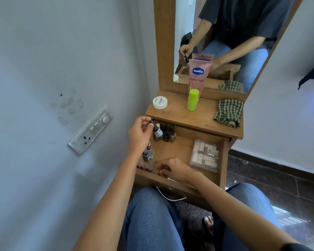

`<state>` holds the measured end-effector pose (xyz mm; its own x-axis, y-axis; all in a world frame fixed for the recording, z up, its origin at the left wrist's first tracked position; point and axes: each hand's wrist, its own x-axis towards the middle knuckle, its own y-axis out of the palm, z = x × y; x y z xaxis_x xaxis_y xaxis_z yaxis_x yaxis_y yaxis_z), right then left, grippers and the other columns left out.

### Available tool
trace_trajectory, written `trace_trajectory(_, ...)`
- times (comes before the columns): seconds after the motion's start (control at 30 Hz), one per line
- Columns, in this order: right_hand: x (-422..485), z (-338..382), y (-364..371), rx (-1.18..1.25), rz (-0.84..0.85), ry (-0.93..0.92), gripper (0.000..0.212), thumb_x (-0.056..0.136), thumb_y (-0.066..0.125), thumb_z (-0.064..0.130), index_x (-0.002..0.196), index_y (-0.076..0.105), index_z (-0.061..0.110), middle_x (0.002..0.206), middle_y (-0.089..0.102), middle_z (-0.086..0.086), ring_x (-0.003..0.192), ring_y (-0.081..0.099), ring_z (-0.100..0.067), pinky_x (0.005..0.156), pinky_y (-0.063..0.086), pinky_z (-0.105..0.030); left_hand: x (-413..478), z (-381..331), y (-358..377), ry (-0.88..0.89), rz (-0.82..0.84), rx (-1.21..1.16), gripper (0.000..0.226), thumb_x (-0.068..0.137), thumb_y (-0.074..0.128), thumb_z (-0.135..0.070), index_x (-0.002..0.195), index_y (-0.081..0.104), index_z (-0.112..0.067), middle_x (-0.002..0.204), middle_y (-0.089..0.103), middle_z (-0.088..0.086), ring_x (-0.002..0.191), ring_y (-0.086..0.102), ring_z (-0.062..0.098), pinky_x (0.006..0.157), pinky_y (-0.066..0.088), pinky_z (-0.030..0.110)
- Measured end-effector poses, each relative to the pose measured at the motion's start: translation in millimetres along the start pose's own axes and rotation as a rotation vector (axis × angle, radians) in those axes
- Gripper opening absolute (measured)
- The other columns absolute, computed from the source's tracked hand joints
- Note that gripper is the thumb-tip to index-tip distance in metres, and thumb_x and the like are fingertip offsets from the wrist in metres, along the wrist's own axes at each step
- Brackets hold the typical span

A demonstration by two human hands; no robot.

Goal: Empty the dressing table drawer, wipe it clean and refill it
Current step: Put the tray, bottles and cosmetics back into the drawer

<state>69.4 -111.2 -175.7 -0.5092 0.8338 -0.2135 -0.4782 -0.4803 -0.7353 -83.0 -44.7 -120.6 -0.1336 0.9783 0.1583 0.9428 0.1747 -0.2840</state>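
Observation:
The wooden drawer [223,156] of the dressing table stands pulled out toward me. My left hand [140,132] hovers at its far left corner, fingers pinched on a small dark-capped bottle [150,123]. Just right of it stands a cluster of small bottles [164,133] at the drawer's back. Lipsticks [148,151] stand along the left wall, with pink ones [145,166] lying near the front. My right hand [172,168] rests low in the drawer's front, fingers curled around something small that I cannot make out. A clear plastic box [205,155] lies at the right.
On the tabletop [178,113] stand a white round jar [159,102], a lime-green stick [193,100], a pink Vaseline tube [198,75] against the mirror [225,33], and a green checked cloth [228,112]. A wall with a switchboard [91,129] is close on the left. My knees sit under the drawer.

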Motion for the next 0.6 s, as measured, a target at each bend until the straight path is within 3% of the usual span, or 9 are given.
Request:
trace_trajectory(0.2, 7, -4, 7, 0.175, -0.006, 0.116, 0.02, 0.089, 0.063, 0.02, 0.107, 0.066, 0.013, 0.094, 0.063, 0.006, 0.086, 0.056, -0.007, 0.068, 0.038, -0.008, -5, 7, -5, 0.02, -0.006, 0.065, 0.017, 0.088, 0.062, -0.017, 0.104, 0.06, -0.024, 0.096, 0.066, -0.007, 0.092, 0.065, 0.009, 0.083, 0.056, 0.032)
trace_trajectory(0.4, 14, -6, 12, 0.203, 0.088, 0.168, 0.019, 0.091, 0.058, 0.018, 0.108, 0.066, 0.013, 0.101, 0.066, -0.003, 0.092, 0.06, -0.017, 0.086, 0.049, -0.037, -3, 8, -5, 0.016, -0.003, 0.067, 0.018, 0.089, 0.062, -0.017, 0.106, 0.06, -0.023, 0.098, 0.066, -0.008, 0.091, 0.064, 0.005, 0.084, 0.056, 0.031)
trace_trajectory(0.6, 17, -5, 12, 0.228, 0.098, 0.182, 0.022, 0.089, 0.055, 0.005, 0.104, 0.066, 0.017, 0.092, 0.064, 0.008, 0.089, 0.058, -0.01, 0.082, 0.048, -0.027, -3, 9, -2, 0.01, 0.004, 0.063, 0.019, 0.089, 0.061, -0.017, 0.107, 0.06, -0.022, 0.099, 0.066, -0.008, 0.092, 0.064, 0.004, 0.083, 0.056, 0.028)
